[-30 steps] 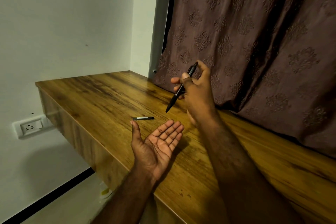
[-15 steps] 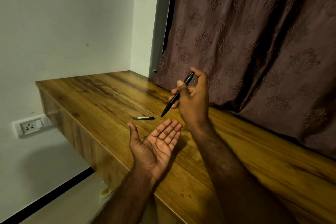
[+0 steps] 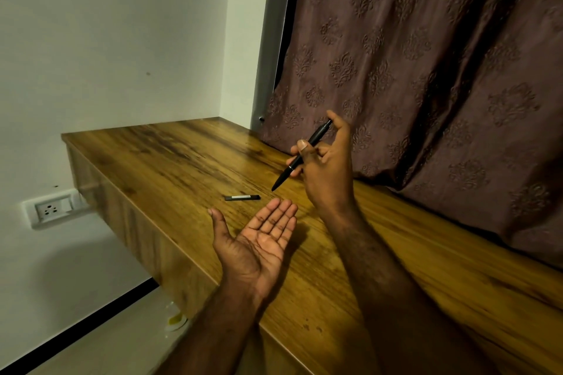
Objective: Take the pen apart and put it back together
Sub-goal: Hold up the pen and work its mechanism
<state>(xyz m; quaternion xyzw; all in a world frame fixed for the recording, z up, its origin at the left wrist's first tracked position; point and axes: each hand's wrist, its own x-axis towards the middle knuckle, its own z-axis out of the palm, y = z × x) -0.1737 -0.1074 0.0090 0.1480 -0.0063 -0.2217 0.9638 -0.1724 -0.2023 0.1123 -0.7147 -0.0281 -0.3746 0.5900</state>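
Observation:
My right hand (image 3: 327, 167) holds a black pen (image 3: 300, 157) between thumb and fingers, raised above the wooden table (image 3: 396, 253). The pen slants with its tip pointing down and left and its clicker end up by my index finger. My left hand (image 3: 259, 243) lies palm up below and left of the pen tip, fingers apart, nothing in it. A short dark stick-like piece (image 3: 242, 197) lies flat on the table just beyond my left fingertips.
A brown patterned curtain (image 3: 426, 70) hangs along the table's far right side. The table's left edge (image 3: 137, 222) drops off toward a white wall with a socket (image 3: 51, 210). A small yellowish object (image 3: 175, 320) lies on the floor below.
My right hand has lowered slightly with the pen, bringing its tip closer to the table and my left palm. The left hand has stayed in place, palm up.

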